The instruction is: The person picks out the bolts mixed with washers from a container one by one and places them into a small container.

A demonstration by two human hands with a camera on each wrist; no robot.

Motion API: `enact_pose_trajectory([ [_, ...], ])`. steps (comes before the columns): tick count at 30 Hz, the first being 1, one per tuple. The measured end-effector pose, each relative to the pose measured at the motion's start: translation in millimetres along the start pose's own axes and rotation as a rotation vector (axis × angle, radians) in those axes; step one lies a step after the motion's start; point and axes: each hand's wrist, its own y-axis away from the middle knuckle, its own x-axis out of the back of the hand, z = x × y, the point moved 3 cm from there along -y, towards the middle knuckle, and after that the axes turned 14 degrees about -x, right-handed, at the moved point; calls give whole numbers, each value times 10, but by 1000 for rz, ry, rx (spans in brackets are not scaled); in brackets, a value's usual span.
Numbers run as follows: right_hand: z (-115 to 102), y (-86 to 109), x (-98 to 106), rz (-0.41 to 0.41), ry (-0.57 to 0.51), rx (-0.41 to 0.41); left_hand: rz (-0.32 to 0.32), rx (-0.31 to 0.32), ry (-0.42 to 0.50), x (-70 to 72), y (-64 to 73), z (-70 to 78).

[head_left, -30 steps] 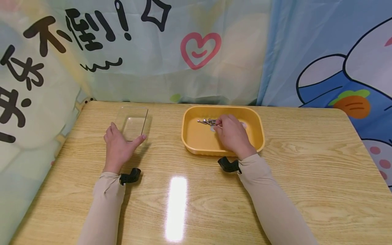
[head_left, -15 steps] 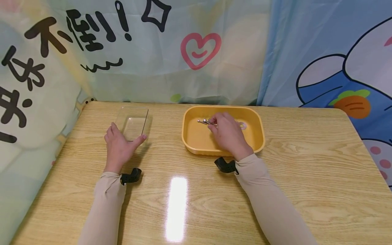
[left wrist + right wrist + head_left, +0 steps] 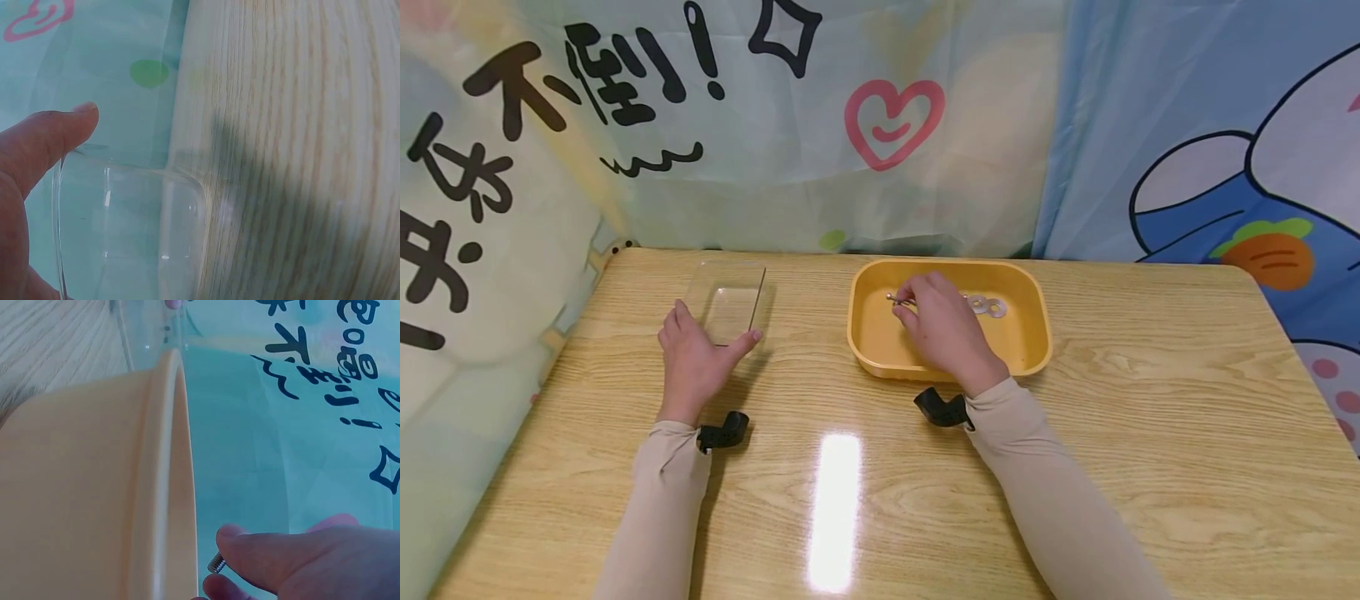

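Observation:
My left hand (image 3: 700,367) grips a clear plastic box (image 3: 730,308) at its near side, the thumb at the right corner and the fingers along the left. In the left wrist view the thumb (image 3: 53,140) lies at the box's rim. Over the yellow tray (image 3: 891,367), my right hand (image 3: 943,325) pinches a metal screw (image 3: 216,563) between thumb and fingers; only its threaded end shows. Shiny screws (image 3: 893,298) lie in the tray by the fingertips, partly hidden by the hand. White washers (image 3: 996,307) lie to the right of it.
Both things stand on a wood-grain table (image 3: 760,500), near its back edge. A printed cloth (image 3: 970,167) hangs behind. On each wrist sits a black camera mount (image 3: 724,432). The tray's raised wall (image 3: 162,475) rises beside the right hand.
My right hand has moved left inside the tray, uncovering the washers and covering more of the screws. The left hand and the box have stayed in place.

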Motion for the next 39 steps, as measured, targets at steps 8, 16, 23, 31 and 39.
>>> enact_pose_trajectory([
  [8,-97,20,-51,5,-9,35,-4,4,4,6,9,12],
  [16,-222,27,-106,4,-21,65,-5,6,14,27,20,20],
  [23,-367,26,-154,-11,-25,83,-4,20,26,31,20,-1],
  [31,-501,34,-225,-15,-36,114,5,36,32,35,17,-13],
  [39,-623,25,-305,-32,-20,137,15,31,43,34,10,-18],
])
